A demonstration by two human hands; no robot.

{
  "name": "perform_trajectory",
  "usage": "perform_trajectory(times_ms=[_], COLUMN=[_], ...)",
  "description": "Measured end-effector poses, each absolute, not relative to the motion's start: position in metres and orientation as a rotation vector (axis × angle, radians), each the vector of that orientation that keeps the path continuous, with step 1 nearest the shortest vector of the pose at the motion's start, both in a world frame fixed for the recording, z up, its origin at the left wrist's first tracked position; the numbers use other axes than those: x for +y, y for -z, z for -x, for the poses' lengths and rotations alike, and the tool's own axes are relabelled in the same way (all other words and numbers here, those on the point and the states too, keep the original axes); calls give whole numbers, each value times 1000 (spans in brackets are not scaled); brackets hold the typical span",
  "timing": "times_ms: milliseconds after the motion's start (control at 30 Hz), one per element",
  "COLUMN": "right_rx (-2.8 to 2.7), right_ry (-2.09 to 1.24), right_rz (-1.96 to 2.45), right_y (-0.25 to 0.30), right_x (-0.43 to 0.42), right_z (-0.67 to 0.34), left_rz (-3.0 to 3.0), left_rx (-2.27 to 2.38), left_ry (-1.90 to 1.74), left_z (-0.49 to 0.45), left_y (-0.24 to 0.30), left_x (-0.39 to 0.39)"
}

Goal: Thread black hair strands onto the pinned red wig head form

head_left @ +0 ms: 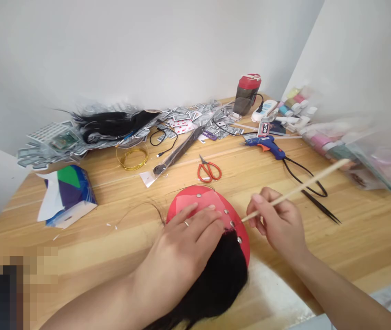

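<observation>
A red round piece (202, 198) with small metal studs lies on the wooden table (126, 192), and black hair (216, 279) covers its near part. My left hand (184, 243), a ring on one finger, lies flat on the red piece and the hair with fingers stretched out. My right hand (276, 222) pinches a long thin wooden stick (305, 184), whose tip touches the red piece's edge by the studs.
Red scissors (209, 170), a blue glue gun (266, 144) with black cord, black tweezers (321, 207), a gold wire coil (131, 157), a bundle of black hair (112, 123), scattered small cards (188, 117), a red-lidded bottle (246, 94) and a blue-green packet (68, 192) lie around.
</observation>
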State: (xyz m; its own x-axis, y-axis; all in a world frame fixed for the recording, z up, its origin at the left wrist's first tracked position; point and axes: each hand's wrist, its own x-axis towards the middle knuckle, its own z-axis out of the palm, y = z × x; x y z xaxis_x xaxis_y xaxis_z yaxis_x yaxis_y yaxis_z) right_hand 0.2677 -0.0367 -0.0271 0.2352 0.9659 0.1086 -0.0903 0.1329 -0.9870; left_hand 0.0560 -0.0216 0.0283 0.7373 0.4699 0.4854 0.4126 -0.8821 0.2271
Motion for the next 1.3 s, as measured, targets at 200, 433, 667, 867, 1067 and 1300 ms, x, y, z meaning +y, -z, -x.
perform_trajectory(times_ms=[200,433,667,867,1067,1300], right_rx=[-999,-1005,-1029,-1278,-1624,-1800], right_ry=[-1305,-1375,-1301,-1121,-912,-411], right_rz=[1186,1198,1336,1774,2276,2322], right_y=[29,26,21,28,30,29], right_x=[-24,-25,-19,1,7,22], right_z=[-273,-271,-271,-301,-327,-300], left_rz=[-2849,-2848,-2850,-2827,-2817,-2868], left_rx=[706,712,724,743,744,705], left_ry=[-839,-863,-854,-821,-812,-789], left_z=[-56,-56,-56,-52,-50,-50], left_y=[-30,-28,-29,-28,-23,-11], left_x=[-19,-18,-19,-20,-18,-17])
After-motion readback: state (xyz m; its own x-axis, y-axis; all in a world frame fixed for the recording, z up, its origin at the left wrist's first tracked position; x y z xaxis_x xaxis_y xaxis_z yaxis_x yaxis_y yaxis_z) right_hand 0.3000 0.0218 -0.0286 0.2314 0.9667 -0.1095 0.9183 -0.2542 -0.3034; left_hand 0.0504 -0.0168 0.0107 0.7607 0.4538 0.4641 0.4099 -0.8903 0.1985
